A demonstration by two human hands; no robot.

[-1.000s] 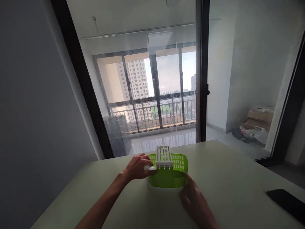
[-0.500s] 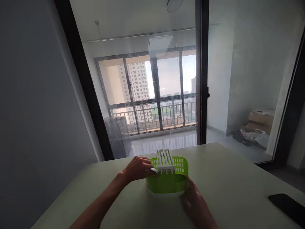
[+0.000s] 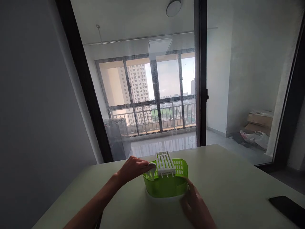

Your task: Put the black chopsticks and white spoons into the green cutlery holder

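Note:
A green slotted basket [image 3: 166,186] sits in a white base tray [image 3: 164,199] on the pale table [image 3: 233,187]. A white slotted rack [image 3: 165,163] lies across the basket's top rim. My left hand [image 3: 134,167] is closed at the basket's left rim, its fingers on a white piece [image 3: 151,168] beside the rack. My right hand [image 3: 196,205] rests against the basket's right near side, fingers curved on the wall and tray edge.
A black phone [image 3: 288,208] lies at the table's right edge. Behind the table stands a glass sliding door with a dark frame [image 3: 201,73]. Cardboard boxes and bags [image 3: 256,127] lie on the balcony floor at right.
The green basket has tilted up slightly on its left side and the white piece under my left fingers has moved lower against the rim. The view has shifted a little.

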